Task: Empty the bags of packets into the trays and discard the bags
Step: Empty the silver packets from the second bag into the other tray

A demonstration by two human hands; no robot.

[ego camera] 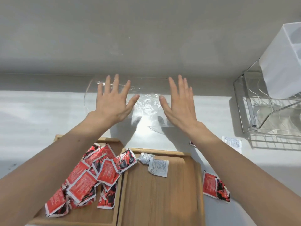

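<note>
A clear plastic bag lies flat on the white counter against the back wall. My left hand and my right hand are spread, palms down, over its two ends, fingers apart; whether they touch it I cannot tell. Two wooden trays stand near me: the left tray holds a heap of red packets, the right tray holds white packets at its far edge. One red packet straddles both trays.
Two red packets lie on the counter right of the trays, a white packet further back. A wire dish rack with a white bin stands at the right. The wall closes off the back.
</note>
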